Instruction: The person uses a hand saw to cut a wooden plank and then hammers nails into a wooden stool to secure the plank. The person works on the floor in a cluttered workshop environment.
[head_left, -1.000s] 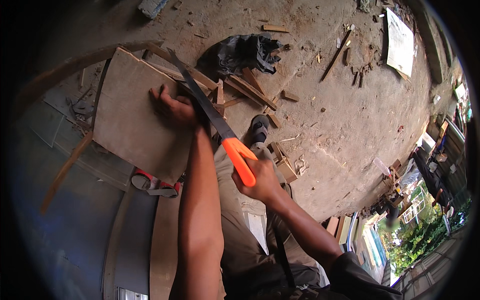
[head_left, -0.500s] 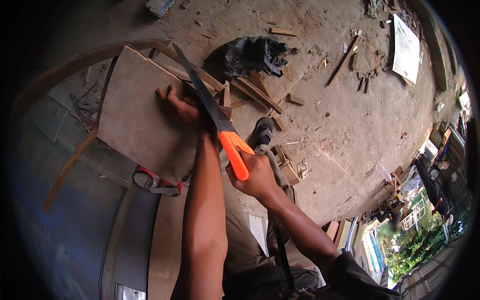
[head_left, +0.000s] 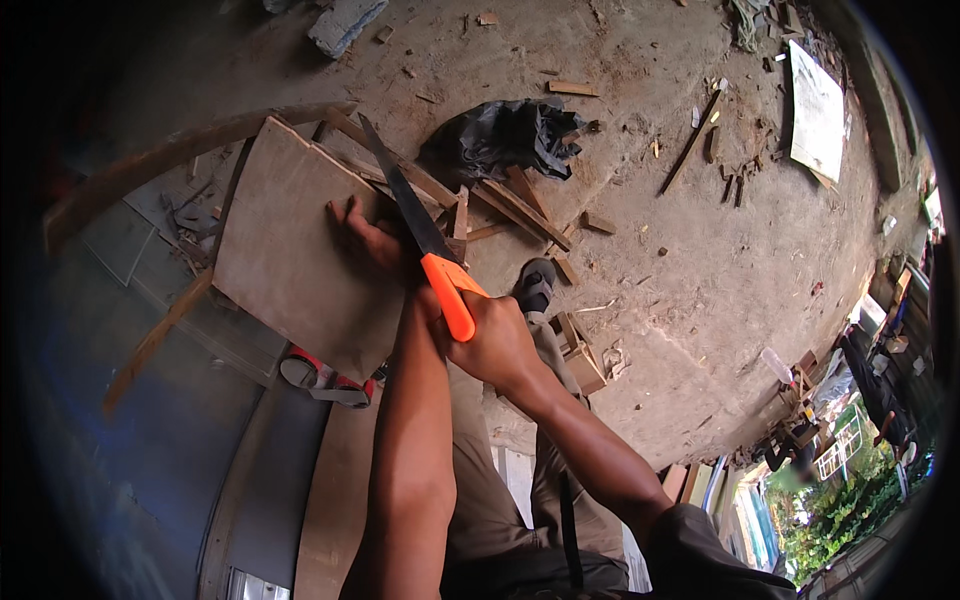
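My right hand (head_left: 492, 340) is wrapped around the orange handle (head_left: 450, 290) of a handsaw. Its dark blade (head_left: 398, 192) points up and to the left, along the right edge of a pale plywood sheet (head_left: 290, 230). On top of that sheet lies my left hand (head_left: 375, 240), with its fingers apart and nothing in them. The blade runs close beside the left hand, and the saw handle is near my left wrist. Whether the teeth touch the plywood, I cannot tell.
A black plastic bag (head_left: 505, 138) and several wood offcuts (head_left: 525, 210) lie on the dirty floor beyond the sheet. My sandalled foot (head_left: 535, 284) is close to them. A red and white object (head_left: 322, 375) sits below the sheet, and a white board (head_left: 816, 112) lies far right.
The saw and my right hand have drawn back slightly toward my left forearm. My left hand stays on the plywood. The whole view has shifted a little, so the scene sits lower.
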